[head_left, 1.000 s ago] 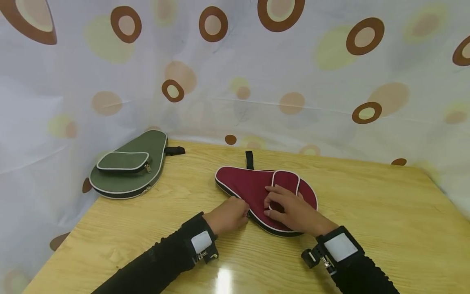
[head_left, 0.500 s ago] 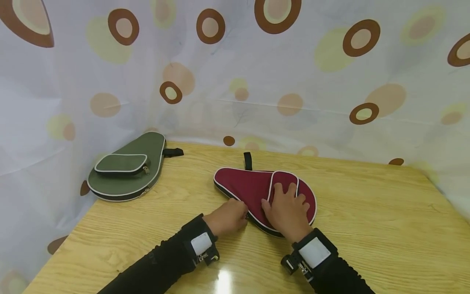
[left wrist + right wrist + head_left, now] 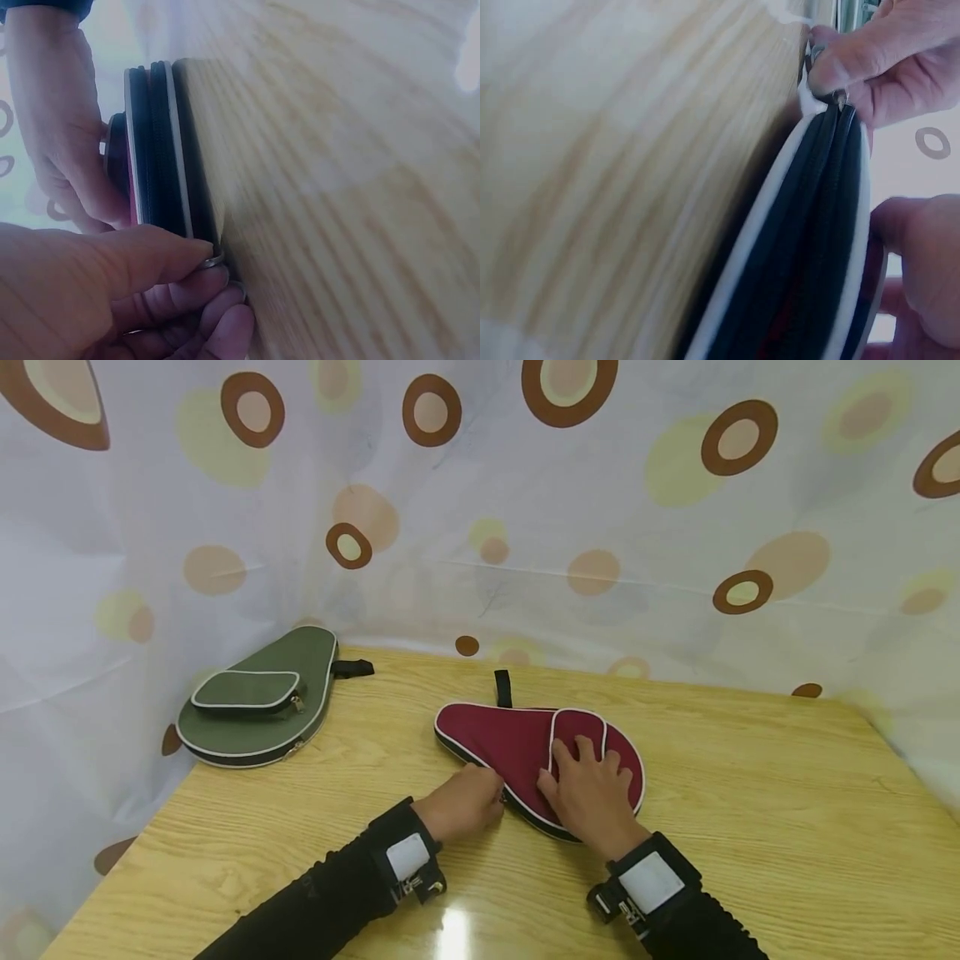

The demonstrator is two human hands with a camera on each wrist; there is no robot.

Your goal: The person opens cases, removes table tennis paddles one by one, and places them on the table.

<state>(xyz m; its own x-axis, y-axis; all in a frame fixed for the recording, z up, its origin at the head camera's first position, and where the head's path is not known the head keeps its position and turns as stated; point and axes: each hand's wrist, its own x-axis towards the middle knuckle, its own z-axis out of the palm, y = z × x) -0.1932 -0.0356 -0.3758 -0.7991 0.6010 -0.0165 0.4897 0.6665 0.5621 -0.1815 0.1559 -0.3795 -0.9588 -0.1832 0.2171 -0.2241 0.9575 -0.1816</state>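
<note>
Dark red paddle-shaped case (image 3: 487, 731) lies flat mid-table, narrow end to the person's left, rounded end to the right. Left hand (image 3: 467, 797) is at its near edge, thumb and fingers pinching a metal zip pull (image 3: 213, 262), other fingers curled in. Right hand (image 3: 592, 793) rests on the rounded end, fingers spread and a little bent, over the front pocket (image 3: 577, 725); it looks like steadying, not gripping.

For the zip work, the pull is best drawn low and in line with the track, following the curve, as a sideways tug would likely jam the slider or drag the soft case. The right hand should press near the slider so the edge stays taut (fingertips clear of the teeth).

Containers: in the right wrist view the zip sides (image 3: 817, 217) spread apart below the slider and a bit of red shows low between them, so that stretch seems unzipped; what's inside, if anything, can't be told. The front pocket is partly covered by the hand, contents hidden. A black loop (image 3: 503, 688) sticks out from the far edge.

Farther out, a green case (image 3: 300, 652) of the same shape sits at the table's left, its raised pocket (image 3: 243, 687) looking zipped, contents not visible. Wooden table (image 3: 750, 802) below, patterned sheet (image 3: 510, 485) behind.
</note>
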